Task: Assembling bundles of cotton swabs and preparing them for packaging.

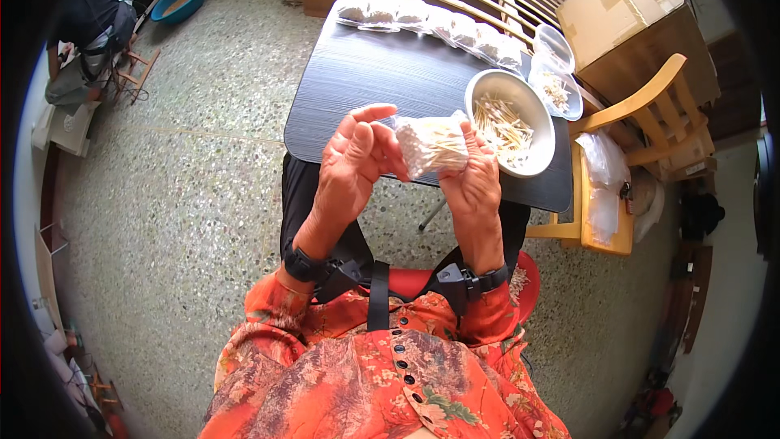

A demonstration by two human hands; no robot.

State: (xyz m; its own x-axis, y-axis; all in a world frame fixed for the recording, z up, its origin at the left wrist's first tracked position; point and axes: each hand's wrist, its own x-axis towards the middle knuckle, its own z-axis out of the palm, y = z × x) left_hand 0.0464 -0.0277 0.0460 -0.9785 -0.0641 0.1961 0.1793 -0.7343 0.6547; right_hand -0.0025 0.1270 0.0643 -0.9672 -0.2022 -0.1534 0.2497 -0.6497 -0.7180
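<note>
A small clear plastic bag packed with cotton swabs (pixel 436 146) is held up over the near edge of the dark table (pixel 357 73). My right hand (pixel 473 187) grips its right end, thumb in front. My left hand (pixel 356 154) is at the bag's other end with its fingers apart and the thumb raised; some fingertips touch or nearly touch the plastic. Just right of the bag stands a pale round bowl (pixel 548 145) with loose cotton swabs (pixel 502 126) in it. Several filled bags (pixel 413 14) lie in a row along the table's far edge.
Clear plastic tubs (pixel 575 104) sit at the table's right corner. A wooden chair (pixel 642 102) holds clear plastic bags (pixel 603 164); a cardboard box (pixel 621 12) is behind it. By my right leg is a red basin (pixel 528 297). A person (pixel 85 28) sits far left near a blue basin (pixel 180 0).
</note>
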